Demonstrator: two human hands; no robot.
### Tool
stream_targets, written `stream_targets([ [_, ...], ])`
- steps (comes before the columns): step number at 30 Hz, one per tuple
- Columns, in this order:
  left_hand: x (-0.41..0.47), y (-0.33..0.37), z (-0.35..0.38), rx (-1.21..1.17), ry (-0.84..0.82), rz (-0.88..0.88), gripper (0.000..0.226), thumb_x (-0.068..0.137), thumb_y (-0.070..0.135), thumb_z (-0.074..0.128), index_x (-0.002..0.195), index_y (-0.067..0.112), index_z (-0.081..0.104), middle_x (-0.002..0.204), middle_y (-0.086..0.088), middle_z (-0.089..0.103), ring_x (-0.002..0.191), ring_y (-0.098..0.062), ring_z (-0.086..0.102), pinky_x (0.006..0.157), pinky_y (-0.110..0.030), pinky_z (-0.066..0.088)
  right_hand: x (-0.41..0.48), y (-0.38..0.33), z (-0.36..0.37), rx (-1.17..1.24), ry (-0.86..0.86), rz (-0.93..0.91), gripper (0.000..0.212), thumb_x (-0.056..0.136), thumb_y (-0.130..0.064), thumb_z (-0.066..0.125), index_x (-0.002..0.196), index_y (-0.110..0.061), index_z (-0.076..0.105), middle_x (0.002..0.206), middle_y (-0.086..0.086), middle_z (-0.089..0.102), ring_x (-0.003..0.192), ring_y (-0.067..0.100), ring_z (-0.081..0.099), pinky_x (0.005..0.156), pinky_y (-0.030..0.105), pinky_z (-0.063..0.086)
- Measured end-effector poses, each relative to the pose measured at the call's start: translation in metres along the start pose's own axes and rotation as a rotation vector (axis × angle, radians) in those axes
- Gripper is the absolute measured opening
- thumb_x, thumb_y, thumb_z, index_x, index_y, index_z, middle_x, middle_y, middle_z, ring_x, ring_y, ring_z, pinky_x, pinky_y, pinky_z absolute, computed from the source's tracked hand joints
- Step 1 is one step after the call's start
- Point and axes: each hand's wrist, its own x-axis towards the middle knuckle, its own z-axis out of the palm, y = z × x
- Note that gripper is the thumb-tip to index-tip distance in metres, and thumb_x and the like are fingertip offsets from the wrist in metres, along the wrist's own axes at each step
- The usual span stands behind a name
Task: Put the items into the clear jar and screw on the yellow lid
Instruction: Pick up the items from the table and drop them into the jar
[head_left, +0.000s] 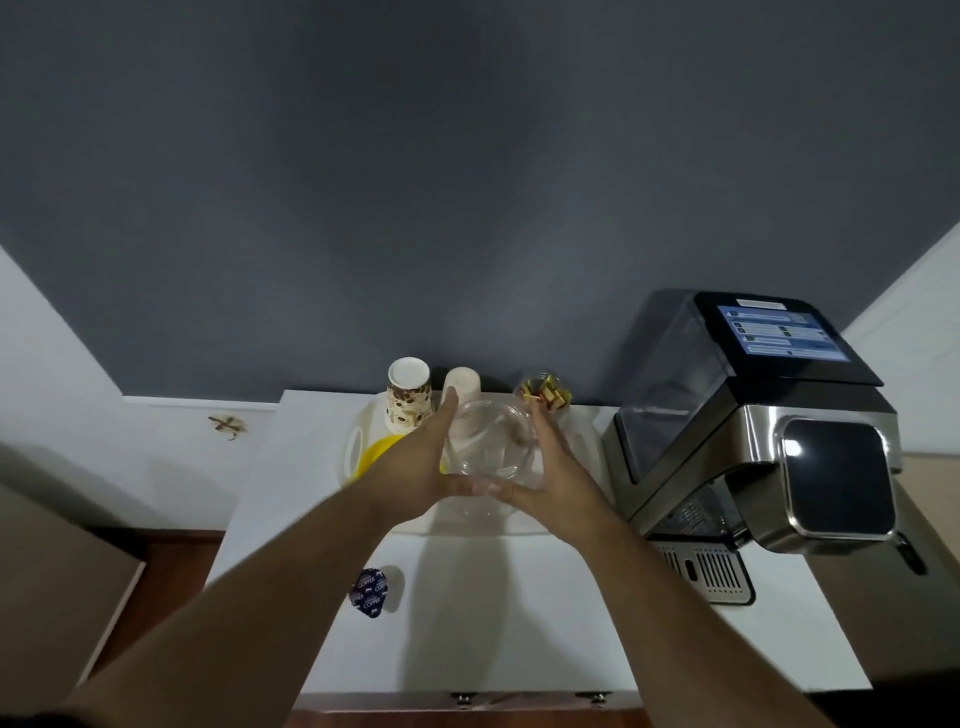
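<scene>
Two bare hands bracket the clear jar (488, 449), head view only. Left hand (410, 467) presses on the jar's left wall, fingers extended toward the far rim; right hand (558, 473) mirrors it on the right wall. Thumbs nearly meet at the near side. Both hands wrapped on the jar, neither closed into a fist. Jar mouth faces up toward the camera; its long axis reads roughly vertical. Interior looks empty, though glare makes this uncertain.

Yellow lid (376, 452) lies just left of the jar, partly hidden behind the left hand, so the left hand is the nearer one for it. Coffee pod (370, 592) sits on the white counter (519, 623), well apart from the jar, toward the near left, again on the left-hand side. Judgement: the pod is a likely item to load; jar not yet filled, lid not yet on.

Paper cups (409, 395) stand behind the left hand; coffee machine (769, 431) at right.
</scene>
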Motion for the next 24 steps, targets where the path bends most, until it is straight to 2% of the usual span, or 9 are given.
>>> stream_targets([
  [2,-0.015,-0.006,-0.008,0.006,0.04,-0.031,0.12,0.084,0.053,0.087,0.168,0.04,0.002,0.172,0.014,0.031,0.155,-0.016,0.036,0.113,-0.028,0.035,0.002,0.003,0.008,0.063,0.0,0.015,0.132,0.073,-0.076,0.093,0.17,-0.066,0.004,0.18,-0.034,0.019,0.167,-0.004,0.02,0.136,0.044,0.027],
  [4,-0.037,-0.017,-0.016,0.056,0.113,-0.091,0.103,0.092,0.053,0.078,0.169,0.038,0.012,0.171,0.011,0.035,0.152,-0.018,0.041,0.113,-0.031,0.037,0.003,0.004,0.013,0.113,-0.015,0.008,0.139,0.067,-0.079,0.094,0.17,-0.066,0.002,0.18,-0.034,0.017,0.168,0.001,0.022,0.137,0.047,0.027],
  [7,-0.081,-0.04,-0.023,0.291,0.167,-0.117,0.068,0.101,0.055,0.064,0.16,0.032,0.042,0.16,0.004,0.053,0.142,-0.02,0.054,0.112,-0.036,0.045,0.005,0.005,0.021,0.166,-0.023,-0.009,0.148,0.059,-0.084,0.093,0.171,-0.064,-0.001,0.183,-0.029,0.013,0.169,0.007,0.022,0.137,0.049,0.027],
  [10,-0.113,-0.056,-0.015,0.449,-0.005,-0.118,0.055,0.098,0.057,0.065,0.148,0.035,0.058,0.149,0.01,0.061,0.132,-0.015,0.058,0.108,-0.033,0.047,0.006,0.008,0.025,0.192,-0.002,-0.025,0.148,0.054,-0.087,0.092,0.17,-0.064,0.004,0.183,-0.024,0.018,0.169,0.012,0.024,0.135,0.053,0.031],
  [14,-0.124,-0.068,0.008,0.634,-0.211,-0.14,0.059,0.093,0.052,0.068,0.147,0.031,0.059,0.139,0.008,0.06,0.131,-0.018,0.054,0.111,-0.035,0.044,0.006,0.01,0.031,0.193,0.011,-0.034,0.147,0.053,-0.087,0.091,0.171,-0.062,0.008,0.18,-0.025,0.022,0.168,0.015,0.027,0.133,0.056,0.035],
  [17,-0.121,-0.072,0.021,0.726,-0.233,-0.14,0.055,0.097,0.05,0.066,0.147,0.03,0.057,0.14,0.005,0.059,0.13,-0.019,0.053,0.112,-0.036,0.043,0.005,0.015,0.031,0.188,0.004,-0.048,0.144,0.057,-0.084,0.093,0.17,-0.066,0.006,0.171,-0.047,0.02,0.167,0.004,0.026,0.135,0.053,0.033],
  [18,-0.119,-0.072,0.022,0.717,-0.227,-0.152,0.053,0.097,0.048,0.066,0.146,0.031,0.058,0.139,0.005,0.06,0.129,-0.019,0.054,0.11,-0.035,0.044,0.004,0.015,0.031,0.184,0.004,-0.052,0.143,0.058,-0.083,0.094,0.17,-0.066,0.006,0.167,-0.054,0.018,0.165,-0.004,0.025,0.135,0.05,0.032],
  [20,-0.118,-0.065,0.023,0.612,-0.183,-0.187,0.05,0.097,0.045,0.07,0.144,0.032,0.06,0.137,0.007,0.062,0.127,-0.017,0.059,0.105,-0.034,0.048,0.004,0.017,0.031,0.172,0.01,-0.056,0.142,0.06,-0.08,0.095,0.17,-0.066,0.007,0.169,-0.053,0.017,0.16,-0.017,0.02,0.135,0.043,0.029],
  [24,-0.112,-0.023,0.003,0.285,0.126,-0.144,0.041,0.097,0.036,0.077,0.137,0.033,0.067,0.126,0.009,0.071,0.112,-0.017,0.069,0.086,-0.026,0.049,0.0,0.016,0.034,0.127,0.028,-0.053,0.139,0.066,-0.069,0.1,0.172,-0.06,0.012,0.175,-0.038,0.025,0.161,-0.013,0.024,0.134,0.04,0.031],
])
